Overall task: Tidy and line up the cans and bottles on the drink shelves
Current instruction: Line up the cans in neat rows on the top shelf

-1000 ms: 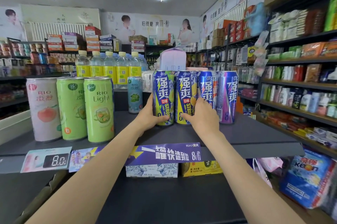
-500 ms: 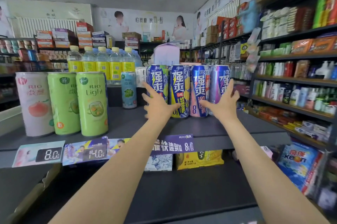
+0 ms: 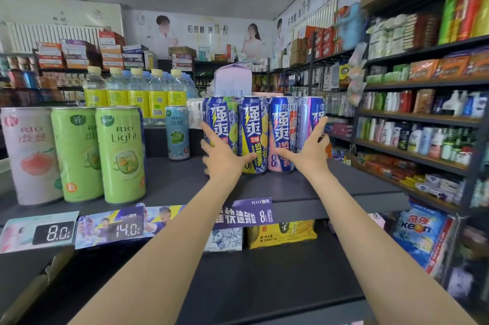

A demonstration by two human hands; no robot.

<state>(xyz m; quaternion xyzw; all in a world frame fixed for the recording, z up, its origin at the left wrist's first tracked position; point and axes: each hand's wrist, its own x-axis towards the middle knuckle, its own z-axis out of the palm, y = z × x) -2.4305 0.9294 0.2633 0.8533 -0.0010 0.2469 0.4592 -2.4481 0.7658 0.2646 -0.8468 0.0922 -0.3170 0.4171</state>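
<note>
Hands: I see my left hand (image 3: 225, 158) and right hand (image 3: 308, 151) spread wide, fingers straight, holding nothing | Why: they bracket the four blue cans (image 3: 254, 134), likely to square the row (my guess) | Where: cans upright, touching side by side on the shelf (image 3: 172, 181), between both palms.

The single head view looks forward and slightly down, close over the dark shelf (image 3: 185, 187).
</note>
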